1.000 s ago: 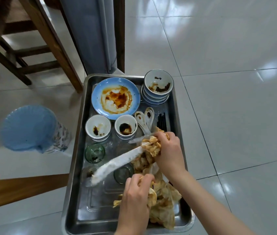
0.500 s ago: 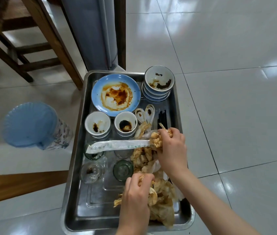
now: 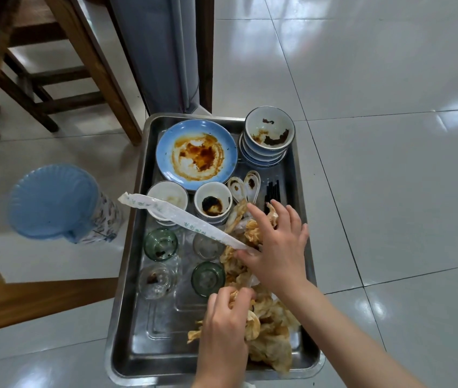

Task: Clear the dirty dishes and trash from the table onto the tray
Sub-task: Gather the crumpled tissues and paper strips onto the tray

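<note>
Stainless steel tray (image 3: pixel 127 317) sits low over the pale tiled floor (image 3: pixel 390 191), crowded with dirty dishes. At its far end lies a blue plate (image 3: pixel 166 141) smeared with orange-brown sauce, and just right of it a stack of blue-rimmed bowls (image 3: pixel 269 135) with dark residue in the top one. Nearer are two small white cups (image 3: pixel 213 201), two white ceramic spoons (image 3: pixel 243 186) and dark chopsticks (image 3: pixel 273 191). Four small glasses (image 3: pixel 161 244) stand in the middle of the tray.

Along the right side lies a heap of greasy, crumpled napkins (image 3: pixel 270 351). The left hand (image 3: pixel 223 331) has its fingers curled round a wad at the near end of the heap. The right hand (image 3: pixel 278 247) rests on the far part of the heap with fingers spread and fairly straight — its thumb lies against the near end of a long white paper chopstick sleeve (image 3: pixel 177 217), which slants up and left over the cups, its far end past the tray's left rim.

Left of the tray stands a bin with a blue lid (image 3: pixel 51 200) — beyond it, wooden furniture legs (image 3: pixel 102 68).
</note>
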Tool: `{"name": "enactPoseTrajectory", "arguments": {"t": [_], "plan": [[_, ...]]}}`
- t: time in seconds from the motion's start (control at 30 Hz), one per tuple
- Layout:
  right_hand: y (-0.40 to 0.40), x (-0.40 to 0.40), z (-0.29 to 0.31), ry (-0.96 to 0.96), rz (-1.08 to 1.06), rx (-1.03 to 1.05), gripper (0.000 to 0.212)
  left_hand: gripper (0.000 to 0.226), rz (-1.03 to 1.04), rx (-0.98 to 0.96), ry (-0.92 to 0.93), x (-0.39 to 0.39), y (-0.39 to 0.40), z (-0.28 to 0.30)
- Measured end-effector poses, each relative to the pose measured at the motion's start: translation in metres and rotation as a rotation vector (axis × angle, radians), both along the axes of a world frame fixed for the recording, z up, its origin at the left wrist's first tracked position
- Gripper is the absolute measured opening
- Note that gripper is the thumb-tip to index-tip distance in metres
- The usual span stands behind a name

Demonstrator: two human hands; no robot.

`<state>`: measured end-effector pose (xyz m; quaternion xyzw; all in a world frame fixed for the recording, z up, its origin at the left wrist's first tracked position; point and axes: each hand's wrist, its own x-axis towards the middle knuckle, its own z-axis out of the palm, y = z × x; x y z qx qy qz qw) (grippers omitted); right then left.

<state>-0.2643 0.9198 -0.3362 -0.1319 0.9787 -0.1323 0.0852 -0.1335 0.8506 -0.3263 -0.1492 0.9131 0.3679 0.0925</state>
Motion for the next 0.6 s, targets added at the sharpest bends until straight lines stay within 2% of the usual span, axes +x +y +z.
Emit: {"name": "enactPoseTrajectory", "arguments": {"t": [0.07, 0.17, 0.23, 0.43, 0.6], "plan": [[-0.003, 0.002, 0.003, 0.01, 0.03, -0.007, 0.064, 0.07, -0.004, 0.002, -0.01, 0.001, -0.001, 0.0], [-0.007, 0.005, 0.005, 0.061, 0.078, -0.024, 0.02, 0.069, -0.007, -0.006, -0.004, 0.001, -0.002, -0.001], [-0.011, 0.007, 0.006, 0.067, 0.086, -0.05, 0.007, 0.068, -0.003, -0.001, -0.008, 0.001, -0.002, -0.001], [-0.017, 0.013, 0.012, 0.087, -0.012, -0.204, 0.013, 0.072, -0.004, -0.003, 0.043, 0.002, -0.005, 0.001], [-0.017, 0.012, 0.02, 0.151, -0.138, -0.261, 0.03, 0.069, -0.012, -0.047, 0.047, 0.004, -0.007, 0.005]]}}
